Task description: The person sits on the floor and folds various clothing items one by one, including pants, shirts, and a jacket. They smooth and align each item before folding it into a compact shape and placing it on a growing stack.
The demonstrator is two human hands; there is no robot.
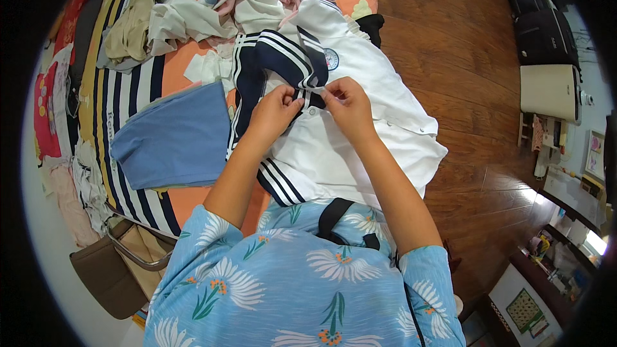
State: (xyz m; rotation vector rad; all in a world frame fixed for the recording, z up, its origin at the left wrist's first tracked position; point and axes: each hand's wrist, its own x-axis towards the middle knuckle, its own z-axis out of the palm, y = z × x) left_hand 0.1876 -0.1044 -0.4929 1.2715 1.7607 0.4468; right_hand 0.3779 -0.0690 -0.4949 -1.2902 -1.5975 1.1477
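A white sailor-style shirt [337,154] with a navy, white-striped collar [284,53] lies spread before me, partly over the bed edge and against my lap. My left hand [279,108] pinches the front of the shirt near the neck opening, close to a round snap button [312,112]. Opposite it, my right hand [348,106] grips the edge of the striped collar band between thumb and fingers. A round badge [331,59] shows on the shirt's chest just above the right hand. Further snaps run along the placket towards the hem at right.
Folded blue cloth [173,140] lies left of the shirt on the striped bedding [140,82]. Crumpled clothes [193,14] are heaped at the back. A brown chair [111,270] stands at lower left. Wooden floor [434,33] extends to the right, with black suitcases [542,36] along the wall.
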